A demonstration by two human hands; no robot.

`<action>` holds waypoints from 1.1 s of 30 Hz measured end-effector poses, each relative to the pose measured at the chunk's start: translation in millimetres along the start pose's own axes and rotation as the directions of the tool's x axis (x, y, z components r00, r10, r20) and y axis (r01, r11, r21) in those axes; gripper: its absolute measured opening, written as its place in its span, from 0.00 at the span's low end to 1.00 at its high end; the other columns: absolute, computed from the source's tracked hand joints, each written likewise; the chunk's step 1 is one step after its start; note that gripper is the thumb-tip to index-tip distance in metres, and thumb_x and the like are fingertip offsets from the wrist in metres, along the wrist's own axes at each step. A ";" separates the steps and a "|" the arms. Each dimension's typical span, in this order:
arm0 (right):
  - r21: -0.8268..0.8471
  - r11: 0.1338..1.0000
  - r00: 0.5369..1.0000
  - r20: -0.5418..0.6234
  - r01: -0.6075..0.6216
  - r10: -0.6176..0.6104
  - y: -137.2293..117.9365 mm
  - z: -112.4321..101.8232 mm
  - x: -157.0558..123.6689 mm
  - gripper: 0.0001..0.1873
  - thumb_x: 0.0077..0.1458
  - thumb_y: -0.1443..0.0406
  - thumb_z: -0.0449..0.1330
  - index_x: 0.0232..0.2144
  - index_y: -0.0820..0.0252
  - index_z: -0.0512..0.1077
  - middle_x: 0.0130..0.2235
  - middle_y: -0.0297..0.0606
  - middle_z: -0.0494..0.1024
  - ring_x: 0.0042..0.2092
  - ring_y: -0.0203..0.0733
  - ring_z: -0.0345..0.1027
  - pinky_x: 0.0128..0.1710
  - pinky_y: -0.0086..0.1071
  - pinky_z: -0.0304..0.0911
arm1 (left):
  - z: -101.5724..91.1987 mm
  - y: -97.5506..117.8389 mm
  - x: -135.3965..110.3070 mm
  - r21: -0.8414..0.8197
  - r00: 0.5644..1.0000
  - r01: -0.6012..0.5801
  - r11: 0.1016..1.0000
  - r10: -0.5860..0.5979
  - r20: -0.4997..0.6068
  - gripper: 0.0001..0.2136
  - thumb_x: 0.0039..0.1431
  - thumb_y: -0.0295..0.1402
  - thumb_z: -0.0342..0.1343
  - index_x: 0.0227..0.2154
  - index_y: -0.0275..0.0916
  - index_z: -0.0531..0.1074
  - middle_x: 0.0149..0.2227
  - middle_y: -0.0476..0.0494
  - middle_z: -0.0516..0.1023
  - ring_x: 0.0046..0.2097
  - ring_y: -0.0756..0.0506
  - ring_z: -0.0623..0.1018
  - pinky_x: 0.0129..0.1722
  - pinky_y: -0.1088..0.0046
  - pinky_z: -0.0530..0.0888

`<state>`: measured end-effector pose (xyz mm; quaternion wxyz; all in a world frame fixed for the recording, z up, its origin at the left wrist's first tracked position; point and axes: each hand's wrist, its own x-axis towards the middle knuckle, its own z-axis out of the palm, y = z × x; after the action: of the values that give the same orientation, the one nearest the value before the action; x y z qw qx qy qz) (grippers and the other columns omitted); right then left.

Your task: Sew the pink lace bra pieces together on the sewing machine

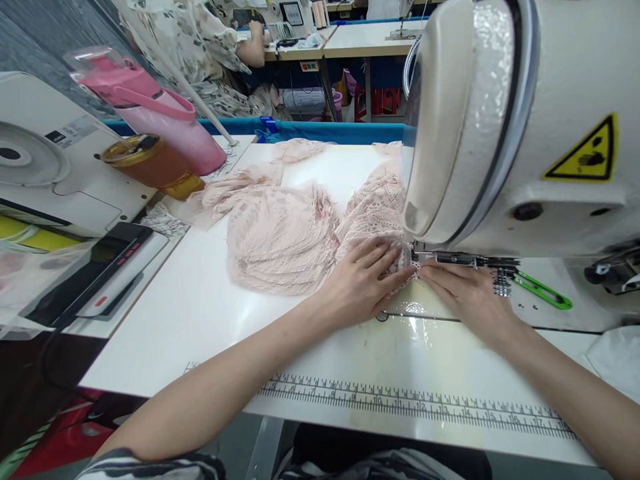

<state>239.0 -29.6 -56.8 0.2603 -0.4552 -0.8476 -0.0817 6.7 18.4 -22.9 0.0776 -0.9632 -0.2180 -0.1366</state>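
Observation:
A pale pink lace fabric (285, 240) lies gathered on the white sewing table, its right end running under the needle area of the sewing machine (460, 133). My left hand (367, 277) rests flat on the lace just left of the presser foot (414, 252), fingers stretched out and pointing right. Close on the foot's other side is my right hand (465, 290), its fingertips at the lace edge. The machine's attachments partly cover those fingers, so whether they pinch the fabric cannot be made out.
A green thread snipper (543, 290) lies right of my right hand. At left stand a pink bottle (160, 113), an amber cup (150, 163) and another machine (55, 153). A printed ruler (400, 400) runs along the front edge. Beyond, a person's arm (253, 50) rests at another table.

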 end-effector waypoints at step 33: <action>0.010 0.984 0.979 0.099 -0.181 0.179 -31.2 -15.5 2.3 0.17 0.64 0.56 0.51 0.44 0.55 0.76 0.49 0.43 0.76 0.43 0.44 0.70 0.43 0.41 0.57 | 10.6 3.4 -6.1 0.020 0.998 -0.018 1.000 0.020 -0.066 0.16 0.65 0.28 0.48 0.53 0.31 0.69 0.56 0.40 0.71 0.58 0.42 0.71 0.60 0.61 0.66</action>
<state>218.2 -51.6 -39.3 0.2292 -0.5308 -0.8154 -0.0276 5.4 15.2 -35.0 0.0953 -0.9595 -0.2074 -0.1654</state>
